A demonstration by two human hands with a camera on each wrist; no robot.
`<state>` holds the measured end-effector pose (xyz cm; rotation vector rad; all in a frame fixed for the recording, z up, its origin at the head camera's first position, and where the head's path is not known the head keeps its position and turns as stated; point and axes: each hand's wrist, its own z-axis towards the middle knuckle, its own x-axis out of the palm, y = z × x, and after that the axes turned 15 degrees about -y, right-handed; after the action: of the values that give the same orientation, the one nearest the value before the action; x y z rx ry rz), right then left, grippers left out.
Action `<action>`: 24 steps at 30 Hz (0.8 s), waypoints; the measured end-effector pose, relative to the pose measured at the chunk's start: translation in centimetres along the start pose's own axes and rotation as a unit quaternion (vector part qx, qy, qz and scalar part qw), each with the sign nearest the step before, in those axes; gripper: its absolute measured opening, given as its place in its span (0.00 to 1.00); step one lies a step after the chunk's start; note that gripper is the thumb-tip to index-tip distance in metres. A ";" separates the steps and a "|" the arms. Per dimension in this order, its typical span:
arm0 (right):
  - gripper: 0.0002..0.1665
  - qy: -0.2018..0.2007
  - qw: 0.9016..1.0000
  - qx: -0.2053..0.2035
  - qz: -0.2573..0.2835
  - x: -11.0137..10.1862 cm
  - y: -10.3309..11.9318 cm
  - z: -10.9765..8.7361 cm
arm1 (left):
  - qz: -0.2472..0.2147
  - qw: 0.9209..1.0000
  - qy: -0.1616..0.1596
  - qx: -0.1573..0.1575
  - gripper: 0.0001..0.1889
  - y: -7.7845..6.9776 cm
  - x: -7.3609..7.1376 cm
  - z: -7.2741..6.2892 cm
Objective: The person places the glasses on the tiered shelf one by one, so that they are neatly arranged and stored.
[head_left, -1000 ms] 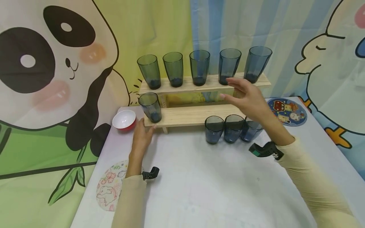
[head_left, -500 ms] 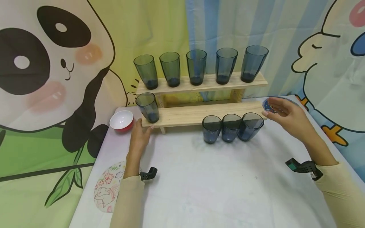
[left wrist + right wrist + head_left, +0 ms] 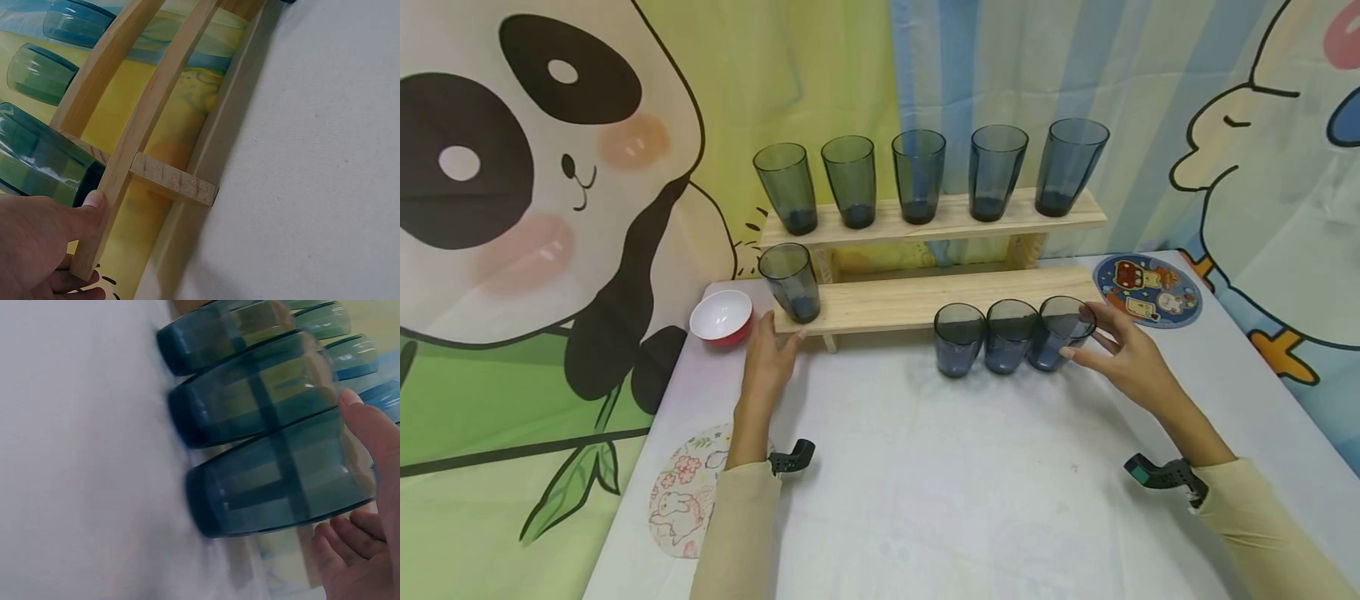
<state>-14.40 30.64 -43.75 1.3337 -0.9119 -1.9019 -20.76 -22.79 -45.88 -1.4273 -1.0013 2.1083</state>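
My left hand [image 3: 767,360] holds the left end of the lower wooden shelf [image 3: 887,306]. In the left wrist view its thumb [image 3: 94,199] lies on the shelf's front edge near a glass base, with the other fingers below the board. That tinted drinking glass [image 3: 790,283] stands on the shelf's left end. My right hand [image 3: 1120,354] is spread around the upper part of the rightmost glass [image 3: 1060,335] on the table. Its thumb [image 3: 351,399] overlaps the rim in the right wrist view, and the loosely bent fingers are close along the far side.
Two more glasses, a middle one [image 3: 1010,337] and a left one [image 3: 958,342], stand close beside it. Several glasses line the upper shelf [image 3: 951,218]. A red-and-white bowl [image 3: 722,318] and a round patterned mat [image 3: 681,500] are at left, a blue mat [image 3: 1150,292] at right.
My right hand has gone from before the upper shelf out to the right, then down and left to the rightmost table glass. My left hand keeps its place on the lower shelf.
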 end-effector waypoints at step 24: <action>0.46 -0.037 0.999 -0.033 -0.003 2.3 -1.9 0.3 | 0.005 1.000 0.005 -0.002 0.41 -0.1 -0.1 0.1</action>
<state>-15.57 29.93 -46.44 1.2361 -0.8735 -1.9791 -20.86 -22.83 -45.75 -1.4453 -0.9978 2.1055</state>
